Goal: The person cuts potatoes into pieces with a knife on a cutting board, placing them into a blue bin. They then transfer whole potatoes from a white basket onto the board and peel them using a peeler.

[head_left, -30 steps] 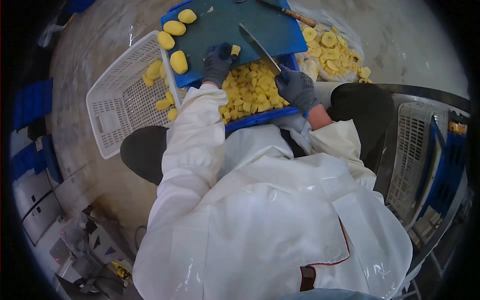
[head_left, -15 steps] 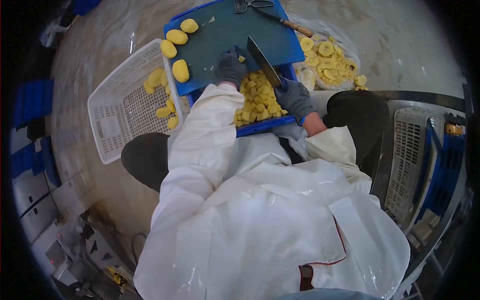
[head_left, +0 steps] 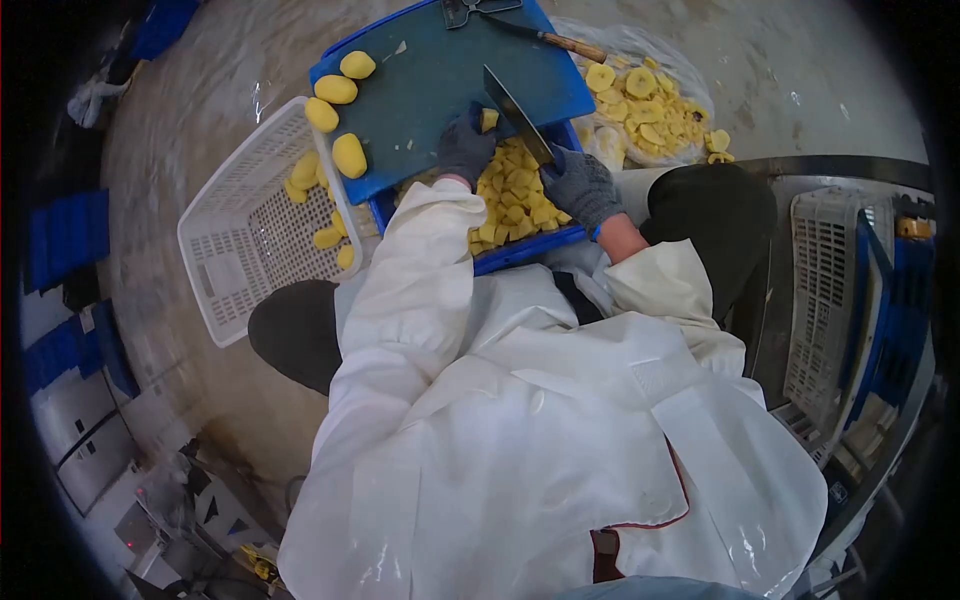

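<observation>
My left hand point(head_left: 465, 150), in a grey glove, is closed on a piece of peeled potato point(head_left: 488, 120) at the near edge of the blue-green cutting board point(head_left: 430, 85). In my gloved right hand point(head_left: 583, 188) is a cleaver point(head_left: 518, 115), its blade raised at a slant just right of the potato piece. Below both hands, a blue crate point(head_left: 530, 253) holds many potato chunks point(head_left: 512, 195). Several whole peeled potatoes point(head_left: 335, 90) lie along the board's left side.
A white perforated basket point(head_left: 215, 270) with peeled potatoes stands at the left. Beyond the board's right side, a clear bag point(head_left: 690, 85) holds potato slices and scraps. A wooden-handled knife point(head_left: 570, 45) and a metal peeler-like tool point(head_left: 465, 10) lie at the board's far edge.
The potato piece shows more plainly by my left hand's fingers. The cleaver stays raised in my right hand. The board and crate appear slightly shifted up and left in view.
</observation>
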A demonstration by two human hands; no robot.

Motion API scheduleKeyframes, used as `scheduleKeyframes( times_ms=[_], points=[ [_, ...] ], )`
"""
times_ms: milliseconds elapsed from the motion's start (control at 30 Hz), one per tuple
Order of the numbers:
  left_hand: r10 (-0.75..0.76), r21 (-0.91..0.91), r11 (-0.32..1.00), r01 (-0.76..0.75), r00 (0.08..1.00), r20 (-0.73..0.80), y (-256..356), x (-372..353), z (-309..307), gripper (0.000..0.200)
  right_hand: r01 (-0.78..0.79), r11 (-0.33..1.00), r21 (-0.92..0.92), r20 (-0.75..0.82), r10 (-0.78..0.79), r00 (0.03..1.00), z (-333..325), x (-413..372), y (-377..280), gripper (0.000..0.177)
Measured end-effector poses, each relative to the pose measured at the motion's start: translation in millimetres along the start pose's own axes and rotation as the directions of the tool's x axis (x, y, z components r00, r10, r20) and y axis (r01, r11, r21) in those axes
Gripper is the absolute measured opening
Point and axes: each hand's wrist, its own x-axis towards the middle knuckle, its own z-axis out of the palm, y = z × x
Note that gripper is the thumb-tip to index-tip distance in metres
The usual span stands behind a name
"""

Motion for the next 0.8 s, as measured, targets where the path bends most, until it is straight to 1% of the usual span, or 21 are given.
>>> scheduleKeyframes(
  times_ms=[100,200,300,400,500,600,700,800],
  points=[
    [0.024,0.046,0.999,-0.021,0.997,-0.068,8.4,-1.3,2.1,0.046,-0.03,0.998,-0.055,-0.048,0.028,0.998,3.3,0.8,2.3,0.034],
    [0.19,0.064,0.981,-0.181,0.965,-0.183,10.7,0.4,10.1,0.041,-0.052,0.998,-0.042,0.04,0.054,0.998,-10.1,1.3,0.7,0.036],
    [0.051,0.021,0.999,-0.049,0.997,-0.053,22.1,7.8,11.9,0.042,-0.035,0.998,-0.057,-0.011,0.035,0.999,-1.6,2.1,7.6,0.036],
    [-0.045,-0.034,0.998,0.045,0.999,-0.017,39.4,7.2,8.3,0.045,-0.056,0.997,-0.051,-0.027,0.055,0.998,-6.0,0.0,3.6,0.034],
    [-0.005,-0.096,0.995,-0.007,0.992,-0.125,39.7,2.8,14.9,0.045,-0.087,0.996,-0.006,-0.013,0.087,0.996,-6.3,3.0,4.6,0.031],
    [0.031,-0.146,0.988,-0.05,0.991,-0.129,37.1,-6.2,13.8,0.045,-0.076,0.997,0.003,-0.011,0.076,0.997,-10.0,2.3,2.1,0.03],
    [0.053,-0.224,0.972,-0.075,0.993,-0.103,33.7,-12.9,11.8,0.044,-0.096,0.994,0.044,0.019,0.095,0.995,-13.5,4.9,-0.5,0.031],
    [0.031,-0.233,0.972,-0.041,0.998,-0.045,36.4,-15.2,7.6,0.049,-0.103,0.992,0.067,0.022,0.102,0.995,-9.7,6.5,2.4,0.031]
  ],
)
